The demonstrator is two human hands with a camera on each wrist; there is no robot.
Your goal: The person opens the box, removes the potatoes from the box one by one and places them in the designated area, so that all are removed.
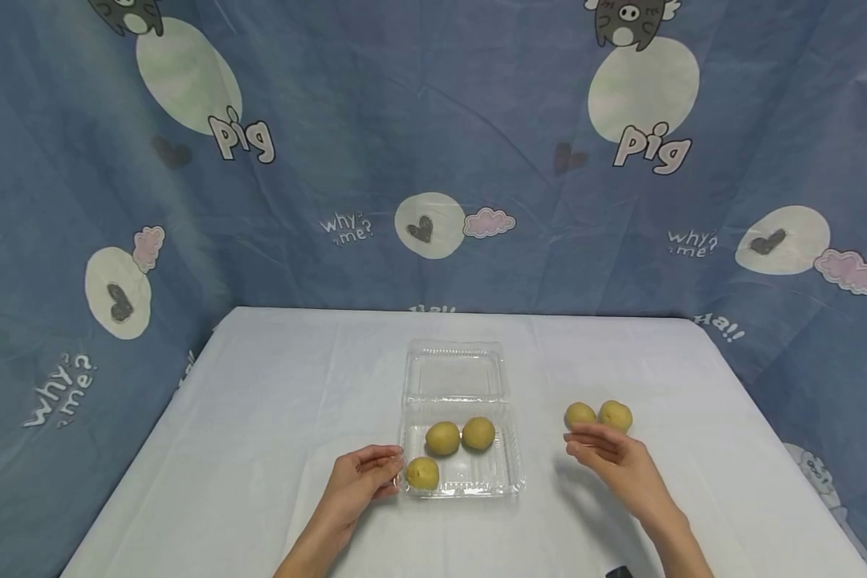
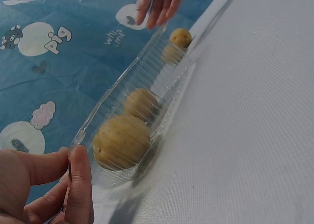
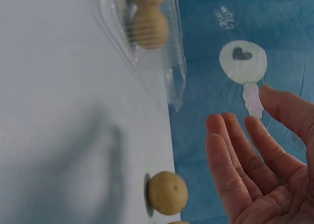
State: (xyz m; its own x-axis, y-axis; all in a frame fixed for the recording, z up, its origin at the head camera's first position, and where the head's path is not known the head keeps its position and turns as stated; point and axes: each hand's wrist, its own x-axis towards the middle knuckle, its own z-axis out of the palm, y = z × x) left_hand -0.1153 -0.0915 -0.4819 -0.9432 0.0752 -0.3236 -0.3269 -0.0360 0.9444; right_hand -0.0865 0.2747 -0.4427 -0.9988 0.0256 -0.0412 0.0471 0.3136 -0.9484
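A clear plastic clamshell box (image 1: 470, 486) lies with its lid folded back on the white table. Inside its base sit three potatoes: one at the near left corner (image 1: 422, 474) and two farther back, a left one (image 1: 443, 438) and a right one (image 1: 478, 433). My left hand (image 1: 364, 482) pinches the box's left rim between thumb and fingers, as the left wrist view shows. My right hand (image 1: 614, 461), holding nothing, hovers with spread fingers just in front of two more potatoes, the left one (image 1: 580, 414) and the right one (image 1: 616, 416), on the table.
The open lid (image 1: 455, 375) lies flat behind the base. A blue printed curtain (image 1: 419, 144) hangs along the back and sides of the table (image 1: 260, 401). A small black object (image 1: 619, 571) shows at the near edge by my right forearm.
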